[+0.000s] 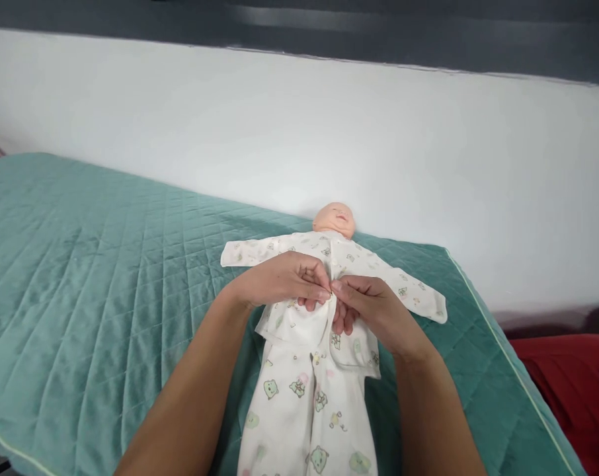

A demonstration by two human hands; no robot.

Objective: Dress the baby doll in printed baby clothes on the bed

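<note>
A baby doll (333, 218) lies on its back, dressed in a white printed baby shirt (294, 327) and matching white trousers (284, 403). Over the middle of its chest, my left hand (299, 281) pinches one front edge of the shirt between thumb and finger. Close against it, my right hand (366, 301) pinches the other front edge at the same spot. The fingertips nearly meet, and they hide whatever fastener may be between them. Below my hands the front of the shirt hangs apart. Both sleeves stretch out sideways on the cover.
A green quilted cover (106, 297) spreads under the doll, with pale piping along its edges. Behind the doll's head rises a white wall (279, 132) with a dark band (299, 33) above. Something red (567, 383) stands beyond the right edge.
</note>
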